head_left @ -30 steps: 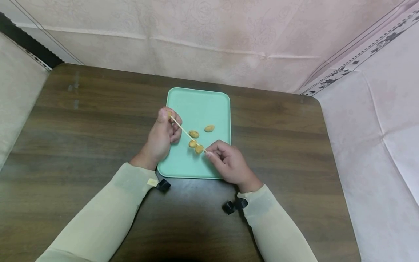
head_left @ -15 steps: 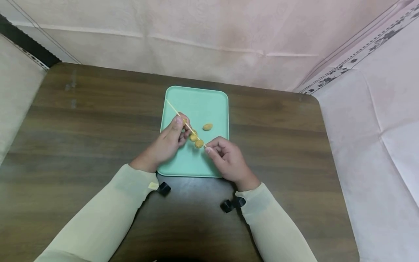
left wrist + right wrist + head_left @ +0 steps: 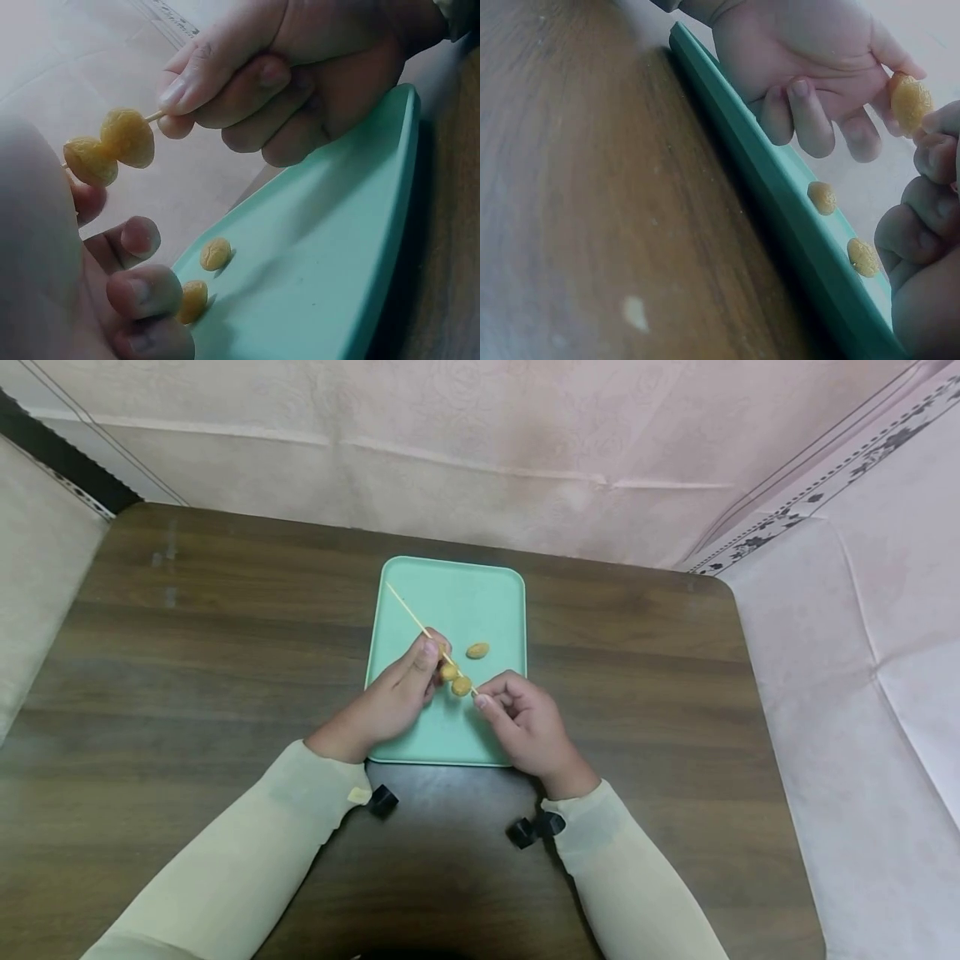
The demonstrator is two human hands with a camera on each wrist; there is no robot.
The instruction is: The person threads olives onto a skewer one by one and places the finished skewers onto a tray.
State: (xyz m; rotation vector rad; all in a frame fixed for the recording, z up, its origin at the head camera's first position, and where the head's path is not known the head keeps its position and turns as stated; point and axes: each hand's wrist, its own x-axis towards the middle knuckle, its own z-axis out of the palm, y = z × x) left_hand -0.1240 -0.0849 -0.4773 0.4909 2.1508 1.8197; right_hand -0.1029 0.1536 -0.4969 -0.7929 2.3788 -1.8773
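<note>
In the head view a thin wooden skewer [image 3: 407, 605] slants over the mint-green tray [image 3: 480, 745]. My right hand [image 3: 525, 718] pinches its near end between thumb and index finger. Two wrinkled yellow fruits [image 3: 461, 686] sit threaded on it between my hands. Further up the skewer, my left hand [image 3: 397, 693] pinches another yellow fruit [image 3: 897, 79], mostly hidden by its thumb and fingers. The skewer's far end sticks out bare beyond the left hand. In the left wrist view two loose fruits [image 3: 216, 254] lie on the tray; the left hand covers one from above.
A dark wooden table [image 3: 225, 693] carries the tray. Pale patterned cloth [image 3: 480, 452] hangs behind it, and more pale cloth [image 3: 862, 693] stands at the right. A small black camera mount is on each wrist [image 3: 521, 833].
My left hand has slid down the skewer toward the right hand with the pinched fruit, leaving the skewer's far end bare behind it. The right hand has stayed nearly still.
</note>
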